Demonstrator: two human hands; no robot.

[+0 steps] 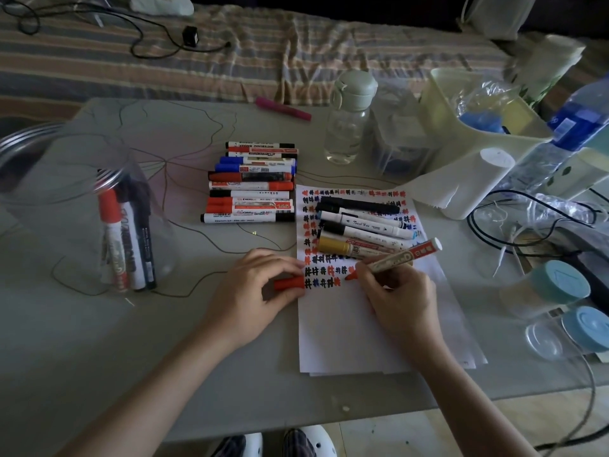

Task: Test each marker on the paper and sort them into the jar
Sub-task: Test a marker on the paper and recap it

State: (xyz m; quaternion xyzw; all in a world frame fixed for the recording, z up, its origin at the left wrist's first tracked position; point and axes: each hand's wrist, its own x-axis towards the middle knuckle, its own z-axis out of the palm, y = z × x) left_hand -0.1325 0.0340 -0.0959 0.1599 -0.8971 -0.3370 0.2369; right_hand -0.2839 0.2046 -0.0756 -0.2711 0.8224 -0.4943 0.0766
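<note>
My right hand (400, 298) grips a red whiteboard marker (403, 255) with its red tip touching the white paper (379, 331), at the end of a row of red, black and blue test marks. My left hand (255, 291) pinches the marker's red cap (288, 283) at the paper's left edge. A clear jar (82, 206) at the left holds three markers, one red and two dark. A stack of several red, blue and black markers (252, 184) lies mid-table. Several other pens (362, 227), one with a gold cap, lie across the top of the paper.
A pink marker (283, 108) lies at the table's far edge. A clear bottle (347, 120), a tissue roll (468, 183), a pale bin (478, 103), cables and blue-lidded jars (560, 285) crowd the right side. A striped cloth lies behind the table.
</note>
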